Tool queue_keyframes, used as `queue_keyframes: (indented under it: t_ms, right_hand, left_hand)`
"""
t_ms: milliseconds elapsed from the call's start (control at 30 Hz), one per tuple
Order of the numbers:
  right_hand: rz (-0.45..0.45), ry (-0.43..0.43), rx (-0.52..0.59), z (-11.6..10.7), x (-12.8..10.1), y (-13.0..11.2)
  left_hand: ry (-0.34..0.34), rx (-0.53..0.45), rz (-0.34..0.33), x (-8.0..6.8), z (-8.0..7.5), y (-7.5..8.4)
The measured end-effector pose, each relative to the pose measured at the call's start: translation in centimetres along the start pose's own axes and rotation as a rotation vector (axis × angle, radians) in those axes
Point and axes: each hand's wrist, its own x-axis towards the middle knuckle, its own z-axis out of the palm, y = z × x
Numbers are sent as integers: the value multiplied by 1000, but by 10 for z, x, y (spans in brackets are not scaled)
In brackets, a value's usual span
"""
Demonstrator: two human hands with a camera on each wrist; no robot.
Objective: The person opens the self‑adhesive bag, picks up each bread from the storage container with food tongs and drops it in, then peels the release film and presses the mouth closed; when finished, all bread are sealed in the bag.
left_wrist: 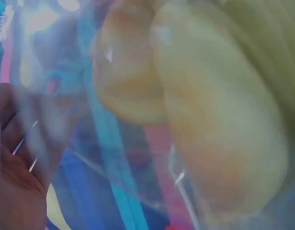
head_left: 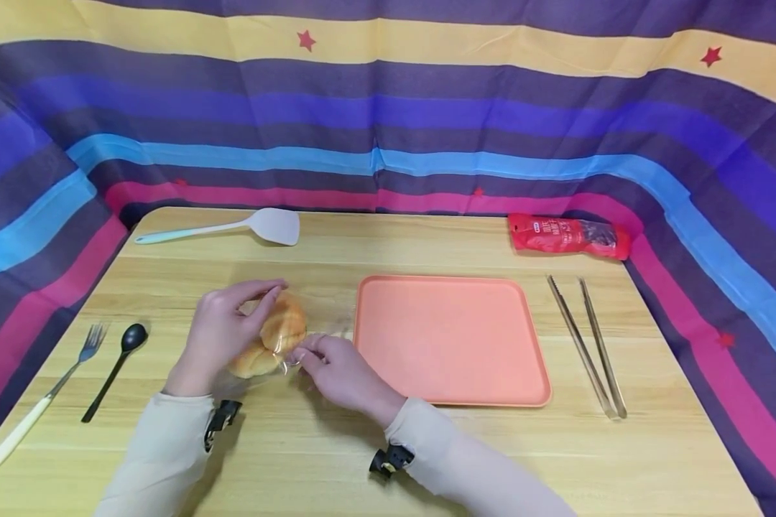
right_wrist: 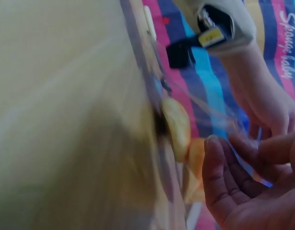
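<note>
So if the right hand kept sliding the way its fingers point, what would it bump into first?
The right hand points left toward the bread in its clear wrapper, whose edge it already pinches. It would probably meet the bread first, then the left hand holding it.

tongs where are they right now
In the head view the metal tongs lie on the right side of the wooden table, just right of the orange tray and in front of the red packet.

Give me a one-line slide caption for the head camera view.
Both hands, left hand and right hand, hold a clear-bagged bread roll beside an orange tray.
</note>
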Motion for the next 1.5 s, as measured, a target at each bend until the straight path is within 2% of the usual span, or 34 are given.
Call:
queue_keyframes:
  t_ms: [133, 367, 500, 633, 767, 900, 1067, 1233, 1367, 1500]
  right_hand:
    - [-81, 42, -136, -18, -4, -3]
    - [-236, 106, -251, -46, -5, -5]
    - [-334, 170, -337, -60, -3, -11]
    - [-424, 254, -357, -75, -2, -18]
    - [-484, 340, -347, -93, -5, -26]
    - [-517, 422, -341, -107, -12, -32]
    - [-542, 504, -301, -118, -20, -38]
    - [-538, 588, -220, -124, -29, -46]
    - [-542, 592, -106, -125, -36, -49]
    - [-588, 584, 29, -129, -42, -48]
  left_hand:
    - [55, -12, -16, 4, -3, 6]
    - [140, -42, -59, 11, -4, 24]
    - [197, -51, -82, 17, -3, 35]
    - [275, -84, -99, 22, 0, 47]
    - [322, -154, -92, 28, 2, 59]
    - [332, -221, -65, 34, 3, 72]
    - [342, -254, -53, 38, 6, 87]
    - [393, -341, -34, 40, 18, 99]
    - [463, -397, 2, 38, 30, 108]
    - [479, -423, 79, 38, 41, 117]
